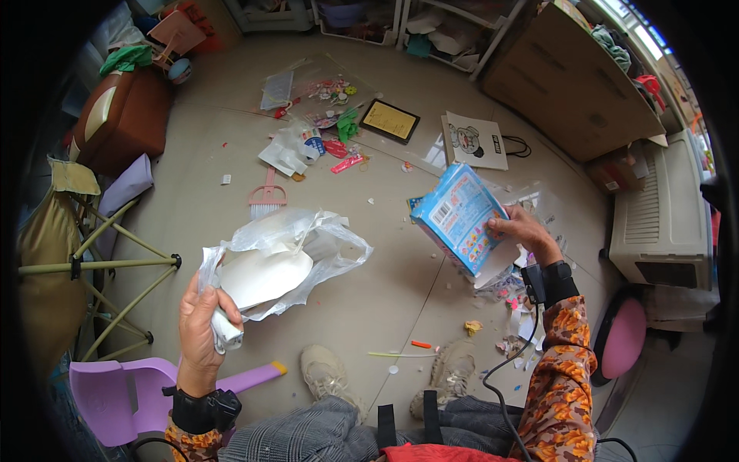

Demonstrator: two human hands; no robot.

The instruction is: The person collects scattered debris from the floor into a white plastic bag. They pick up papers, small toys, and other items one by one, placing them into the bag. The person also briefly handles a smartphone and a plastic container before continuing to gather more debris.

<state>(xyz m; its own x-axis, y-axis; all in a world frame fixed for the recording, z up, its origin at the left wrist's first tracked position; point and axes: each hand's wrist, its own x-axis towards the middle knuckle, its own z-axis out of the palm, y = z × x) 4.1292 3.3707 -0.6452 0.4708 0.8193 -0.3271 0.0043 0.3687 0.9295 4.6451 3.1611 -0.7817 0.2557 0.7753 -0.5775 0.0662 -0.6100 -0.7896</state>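
My left hand [206, 317] grips the gathered edge of a translucent plastic bag [340, 248], with white paper or card [268, 276] in its mouth. At the right, my right hand [528, 228] holds a blue printed cardboard box [462, 216] by its edge, thumb on the face that bears writing and a barcode. The box is tilted above the tiled floor. Beneath and beside that hand lie clear wrappers and paper scraps [522, 320]. A pink hand brush [268, 193] lies on the floor just beyond the bag.
Crumpled white packaging [288, 147], a black-framed yellow panel [389, 120] and a white paper bag [476, 140] lie farther out. A folding stool frame [127, 264] and a purple plastic chair [104, 398] stand left. Brown cardboard [571, 81] and a beige plastic case [661, 213] are at right.
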